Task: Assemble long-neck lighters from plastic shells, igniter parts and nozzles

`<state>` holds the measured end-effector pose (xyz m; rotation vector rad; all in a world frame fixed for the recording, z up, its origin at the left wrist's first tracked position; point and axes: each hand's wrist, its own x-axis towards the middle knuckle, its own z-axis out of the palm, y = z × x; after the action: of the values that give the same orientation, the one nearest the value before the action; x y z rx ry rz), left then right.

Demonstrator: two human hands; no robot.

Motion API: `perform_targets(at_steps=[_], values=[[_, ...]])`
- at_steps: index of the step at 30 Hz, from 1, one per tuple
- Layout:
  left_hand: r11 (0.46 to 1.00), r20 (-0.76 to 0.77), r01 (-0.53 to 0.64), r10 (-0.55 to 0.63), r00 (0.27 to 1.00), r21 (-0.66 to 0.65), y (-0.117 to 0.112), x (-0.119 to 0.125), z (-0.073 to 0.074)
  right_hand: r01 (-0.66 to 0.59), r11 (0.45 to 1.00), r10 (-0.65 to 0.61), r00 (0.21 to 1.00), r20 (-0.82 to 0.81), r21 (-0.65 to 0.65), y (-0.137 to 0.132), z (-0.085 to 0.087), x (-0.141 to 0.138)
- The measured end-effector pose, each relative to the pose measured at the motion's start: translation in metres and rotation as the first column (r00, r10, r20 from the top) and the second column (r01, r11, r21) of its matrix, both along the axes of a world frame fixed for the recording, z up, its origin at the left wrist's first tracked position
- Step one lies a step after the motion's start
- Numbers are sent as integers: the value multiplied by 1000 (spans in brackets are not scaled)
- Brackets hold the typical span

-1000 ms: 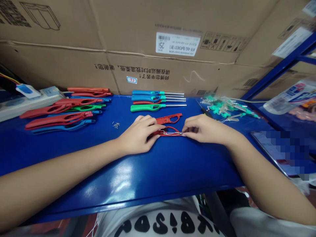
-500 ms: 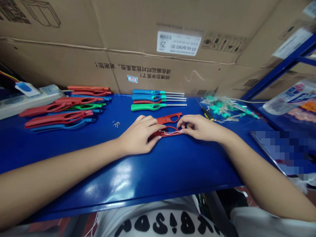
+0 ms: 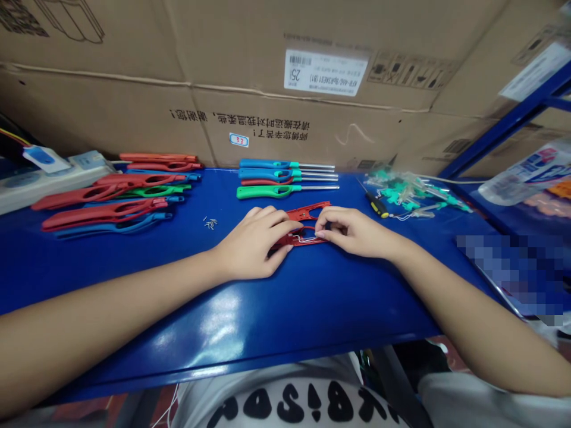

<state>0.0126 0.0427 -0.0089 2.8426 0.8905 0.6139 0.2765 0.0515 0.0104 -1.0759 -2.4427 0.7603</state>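
Observation:
My left hand (image 3: 256,242) is closed on the handle end of a red lighter casing half (image 3: 307,242), which lies on the blue table. A thin white wire (image 3: 307,239) runs along the inside of this half. At its right end, the thumb and fingers of my right hand (image 3: 354,233) are pinched; whether they grip the wire or the casing rim is hidden. A second red casing half (image 3: 310,211) lies just behind, partly covered by my left hand.
Assembled lighters (image 3: 267,191) lie in a row at the back. Casings (image 3: 107,214) are stacked at left near a power strip (image 3: 57,184). Small screws (image 3: 210,223) sit left of my hand. At right are a screwdriver (image 3: 378,205) and green-and-clear parts (image 3: 414,193). Cardboard (image 3: 250,101) stands behind.
My right hand has shifted slightly left along the casing, its fingertips still pinched at the right end. My left hand keeps its hold in the same place.

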Motion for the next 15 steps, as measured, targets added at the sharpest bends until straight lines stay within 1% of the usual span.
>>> perform_targets(at_steps=[2,6,11,15], values=[[1000,-4,9,-9,1000,-6,0,1,0,-9,1000,9,1000,20,-12,-1,2,1],[1000,-3,22,-22,1000,-17,0,2,1,-24,999,22,998,51,27,-2,3,-1],[999,5,41,-41,999,-36,0,2,2,-12,999,10,999,51,36,-2,2,-3],[998,7,43,-43,999,-44,0,2,2,-38,998,35,998,60,53,-3,1,-3]])
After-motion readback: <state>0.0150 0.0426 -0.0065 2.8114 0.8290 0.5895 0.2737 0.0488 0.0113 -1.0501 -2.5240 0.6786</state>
